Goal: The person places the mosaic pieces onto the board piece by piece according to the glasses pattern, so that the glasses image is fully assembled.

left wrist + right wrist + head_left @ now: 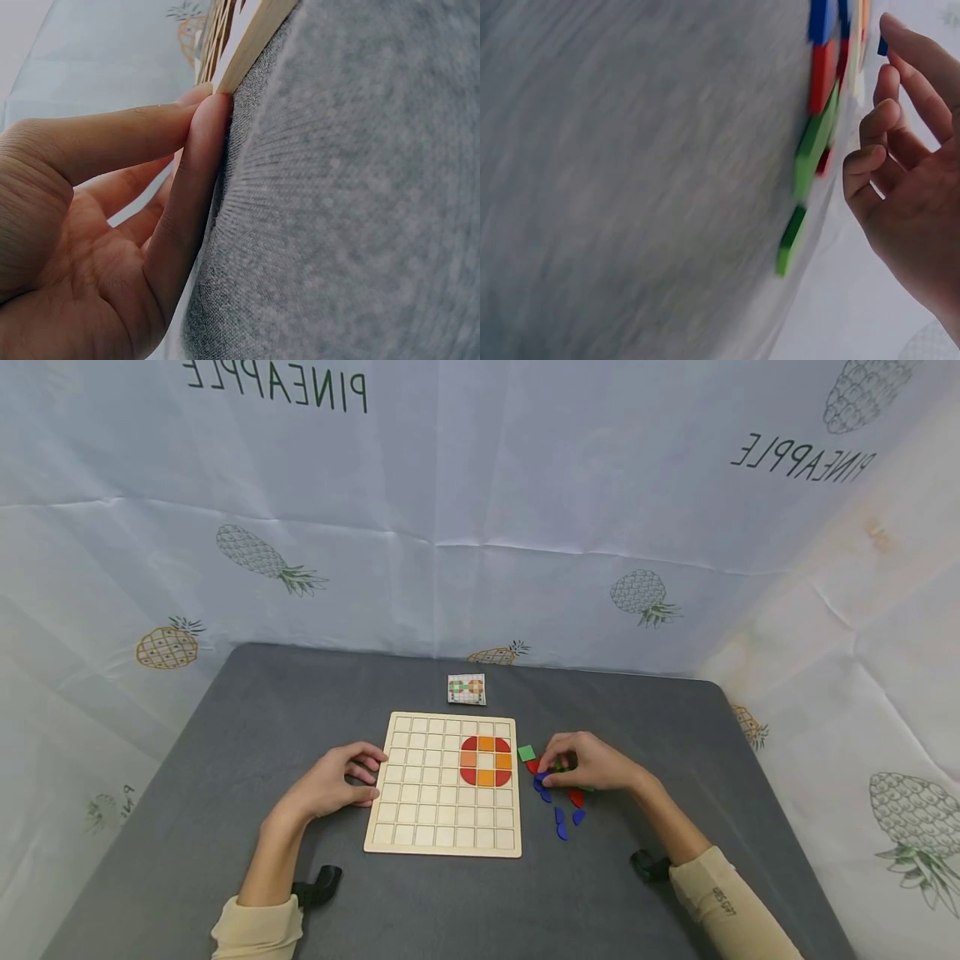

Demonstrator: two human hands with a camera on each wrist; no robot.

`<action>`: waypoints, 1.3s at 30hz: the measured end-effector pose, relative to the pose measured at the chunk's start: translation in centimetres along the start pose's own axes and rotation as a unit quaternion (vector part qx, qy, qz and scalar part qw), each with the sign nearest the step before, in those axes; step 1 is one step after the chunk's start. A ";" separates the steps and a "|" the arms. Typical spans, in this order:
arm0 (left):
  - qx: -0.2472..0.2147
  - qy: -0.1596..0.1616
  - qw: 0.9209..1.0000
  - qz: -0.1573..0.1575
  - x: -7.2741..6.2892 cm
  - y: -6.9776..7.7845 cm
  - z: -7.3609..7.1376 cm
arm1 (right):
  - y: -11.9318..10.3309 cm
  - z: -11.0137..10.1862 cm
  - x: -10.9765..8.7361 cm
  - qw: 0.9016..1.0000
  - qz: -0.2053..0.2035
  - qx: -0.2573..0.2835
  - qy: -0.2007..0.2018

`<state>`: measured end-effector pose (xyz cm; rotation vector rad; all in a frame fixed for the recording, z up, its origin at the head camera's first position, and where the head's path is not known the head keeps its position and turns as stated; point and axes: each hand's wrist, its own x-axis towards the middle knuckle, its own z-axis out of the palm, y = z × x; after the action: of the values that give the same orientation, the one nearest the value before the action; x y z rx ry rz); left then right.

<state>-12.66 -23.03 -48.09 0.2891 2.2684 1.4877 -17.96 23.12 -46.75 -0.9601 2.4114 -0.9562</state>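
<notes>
The board (416,793) lies flat on the grey desk (300,693), with a ring of red and orange pieces (486,744) in the right part of its grid. The left hand (330,783) grips the board's left edge, thumb and fingers drawn together there. To the right of the board, the right hand (592,762) pinches a small blue piece (883,46) between thumb and finger. About it lie a green square (527,752), just beside the board, a red piece (576,797) and, nearer, three blue ones (562,832). A card (467,689) lies beyond the board's far edge; a pineapple-print curtain (390,593) hangs behind.
</notes>
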 end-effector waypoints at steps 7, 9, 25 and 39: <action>0.004 0.006 1.000 -0.001 0.1 0.0 0.0 | -2.0 1.1 1.6 0.999 -0.026 0.004 -0.029; 0.005 0.006 1.000 0.000 0.1 0.0 0.0 | -2.6 1.6 2.1 0.998 -0.039 0.003 -0.040; 0.005 0.005 1.000 0.001 0.1 0.1 0.1 | -4.3 3.6 3.4 0.993 -0.058 -0.069 -0.079; 0.000 0.004 1.000 -0.002 0.0 0.0 0.1 | -4.2 3.8 3.1 0.997 -0.047 -0.033 -0.046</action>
<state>-12.64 -22.95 -48.08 0.2788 2.2740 1.4895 -16.14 16.90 -46.69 -1.1241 2.3514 -0.8487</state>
